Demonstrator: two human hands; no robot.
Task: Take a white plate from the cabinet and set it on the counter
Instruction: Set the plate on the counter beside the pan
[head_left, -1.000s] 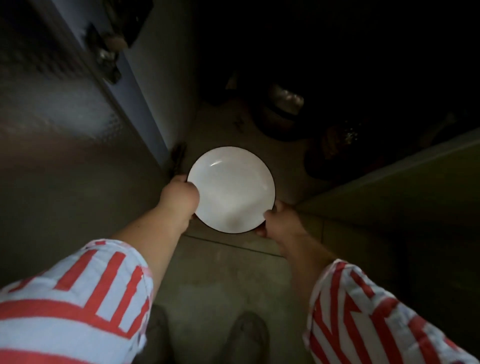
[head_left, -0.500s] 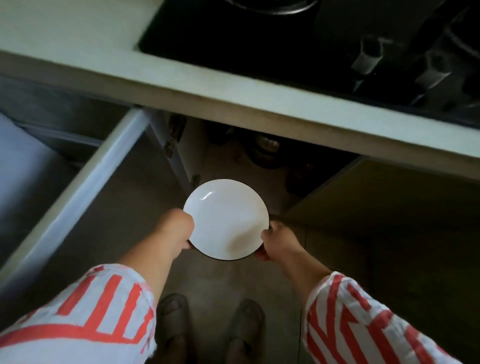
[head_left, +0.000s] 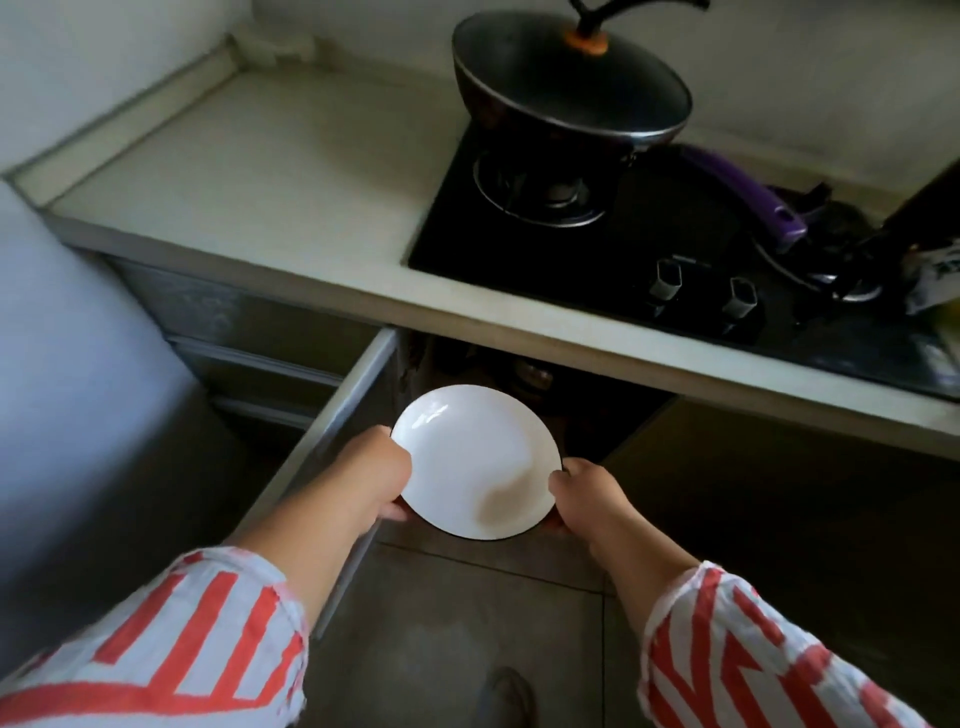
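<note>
We hold the white plate (head_left: 475, 460) level, left hand (head_left: 382, 475) and right hand (head_left: 584, 493) clasping opposite rims; bare bench (head_left: 260, 171) lies up-left.

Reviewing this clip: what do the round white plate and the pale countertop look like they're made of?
Round white plate: probably glazed ceramic or porcelain, perhaps melamine; a bright highlight streaks its glossy smooth face, and the rim looks thin and dark. Pale countertop: looks like matte stone or solid-surface composite; it is uniformly cream with a thick squared front edge and a raised back lip, no grain visible. Dim light leaves both uncertain.
</note>
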